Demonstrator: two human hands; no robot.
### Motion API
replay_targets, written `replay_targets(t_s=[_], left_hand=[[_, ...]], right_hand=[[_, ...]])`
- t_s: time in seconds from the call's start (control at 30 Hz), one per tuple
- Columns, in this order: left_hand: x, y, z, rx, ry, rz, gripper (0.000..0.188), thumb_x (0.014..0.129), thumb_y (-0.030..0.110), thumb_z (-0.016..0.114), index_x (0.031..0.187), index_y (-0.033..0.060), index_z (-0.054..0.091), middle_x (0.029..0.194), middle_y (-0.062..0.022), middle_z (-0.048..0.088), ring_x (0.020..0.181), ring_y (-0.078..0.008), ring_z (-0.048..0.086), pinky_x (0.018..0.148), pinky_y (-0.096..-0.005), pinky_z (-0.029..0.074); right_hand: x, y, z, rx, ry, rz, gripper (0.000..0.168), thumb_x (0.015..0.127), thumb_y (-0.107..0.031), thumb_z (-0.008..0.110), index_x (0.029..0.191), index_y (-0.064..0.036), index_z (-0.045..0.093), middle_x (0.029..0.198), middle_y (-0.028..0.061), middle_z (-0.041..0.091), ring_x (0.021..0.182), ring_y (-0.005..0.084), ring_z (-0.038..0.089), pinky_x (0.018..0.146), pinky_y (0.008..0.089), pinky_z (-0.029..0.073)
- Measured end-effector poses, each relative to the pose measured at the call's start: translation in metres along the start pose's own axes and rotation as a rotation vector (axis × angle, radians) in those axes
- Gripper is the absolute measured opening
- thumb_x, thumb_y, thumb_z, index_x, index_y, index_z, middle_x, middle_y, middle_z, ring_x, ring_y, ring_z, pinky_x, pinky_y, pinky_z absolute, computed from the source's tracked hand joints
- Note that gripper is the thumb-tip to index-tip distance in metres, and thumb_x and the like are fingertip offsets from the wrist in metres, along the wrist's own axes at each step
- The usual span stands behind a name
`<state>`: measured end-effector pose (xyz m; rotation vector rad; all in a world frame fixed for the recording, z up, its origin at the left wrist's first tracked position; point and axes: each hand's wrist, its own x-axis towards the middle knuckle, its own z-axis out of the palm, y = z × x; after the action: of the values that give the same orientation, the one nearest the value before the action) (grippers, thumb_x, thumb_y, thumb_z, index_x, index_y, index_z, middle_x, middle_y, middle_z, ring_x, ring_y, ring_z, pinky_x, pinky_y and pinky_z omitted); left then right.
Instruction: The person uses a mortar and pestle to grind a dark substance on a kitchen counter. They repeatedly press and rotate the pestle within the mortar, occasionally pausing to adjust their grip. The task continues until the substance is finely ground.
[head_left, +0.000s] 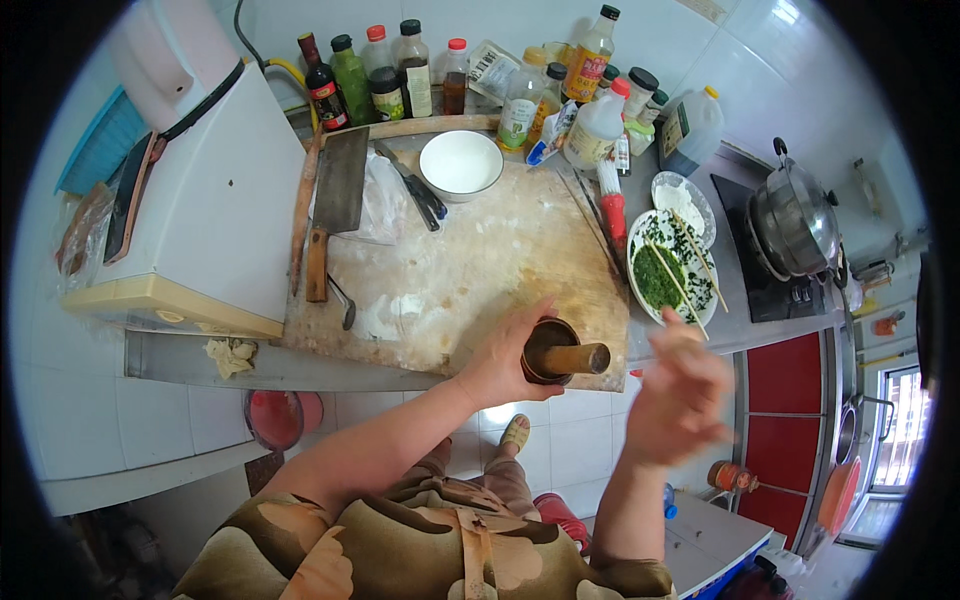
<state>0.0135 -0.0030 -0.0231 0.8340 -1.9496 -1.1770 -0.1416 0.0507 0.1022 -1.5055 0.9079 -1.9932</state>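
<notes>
My left hand (511, 358) grips the side of a brown mortar (534, 367) at the front right edge of a floured wooden board (457, 277). A wooden pestle (581, 359) stands tilted in the mortar, its handle leaning to the right. My right hand (679, 390), blurred, is raised to the right of the pestle, holding nothing, with its fingers apart. Beyond it lies an oval dish (640, 292) with chopped greens and a green paste (658, 276), with chopsticks (676, 291) across it. What lies deep in the mortar is hidden.
A cleaver (339, 187), a spoon (347, 311), black-handled knives or scissors (424, 199) and a white bowl (461, 163) rest on the board. Bottles (517, 112) line the back. A red-handled brush (613, 210) lies right, near a steel pot (799, 221) on the stove.
</notes>
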Motion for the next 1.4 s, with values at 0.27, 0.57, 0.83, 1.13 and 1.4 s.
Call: replay_targets(t_s=[0.27,0.57,0.83,1.13,1.4], left_hand=[[0.005,0.009,0.002,-0.076,-0.006,0.005,0.105,0.058,0.021,0.084,0.143,0.0065,0.024,0.126,-0.0134,0.051,0.116,-0.0302,0.048,0.1,-0.0403,0.037],[0.004,0.008,-0.005,0.011,-0.01,-0.021,0.108,0.056,0.026,0.086,0.143,0.0045,0.025,0.129,-0.0127,0.05,0.118,-0.029,0.049,0.101,-0.0381,0.038],[0.003,0.009,-0.008,-0.016,-0.032,-0.079,0.109,0.056,0.025,0.087,0.143,0.0039,0.024,0.129,-0.0131,0.05,0.118,-0.0284,0.049,0.101,-0.0374,0.039],[0.004,0.002,0.002,-0.12,-0.01,-0.035,0.107,0.057,0.022,0.085,0.143,0.0066,0.025,0.127,-0.0136,0.051,0.118,-0.0317,0.047,0.101,-0.0397,0.037],[0.004,0.006,-0.003,-0.023,-0.024,-0.029,0.108,0.058,0.025,0.085,0.144,0.0072,0.022,0.128,-0.0124,0.05,0.12,-0.0321,0.045,0.103,-0.0404,0.036]], right_hand=[[0.026,-0.124,0.034,1.377,-0.379,0.131,0.015,0.08,-0.005,0.055,0.065,-0.004,0.059,0.052,0.006,0.052,0.047,0.0178,0.052,0.073,0.0444,0.053],[0.041,-0.119,0.058,1.427,-0.602,0.167,0.022,0.076,0.007,0.049,0.057,-0.002,0.052,0.049,0.0062,0.045,0.047,0.0172,0.049,0.084,0.0578,0.053],[0.015,-0.08,0.026,0.701,0.165,0.175,0.028,0.088,-0.032,0.062,0.068,-0.013,0.056,0.059,0.0023,0.058,0.053,0.0124,0.057,0.058,0.0328,0.049],[0.028,-0.124,0.059,1.099,-0.415,0.044,0.027,0.08,0.007,0.047,0.055,-0.004,0.051,0.051,0.0062,0.046,0.049,0.0157,0.049,0.087,0.0522,0.054],[0.022,-0.12,0.046,1.231,-0.607,0.021,0.035,0.092,-0.019,0.041,0.06,-0.01,0.052,0.056,0.0023,0.044,0.054,0.0139,0.049,0.082,0.0468,0.053]])
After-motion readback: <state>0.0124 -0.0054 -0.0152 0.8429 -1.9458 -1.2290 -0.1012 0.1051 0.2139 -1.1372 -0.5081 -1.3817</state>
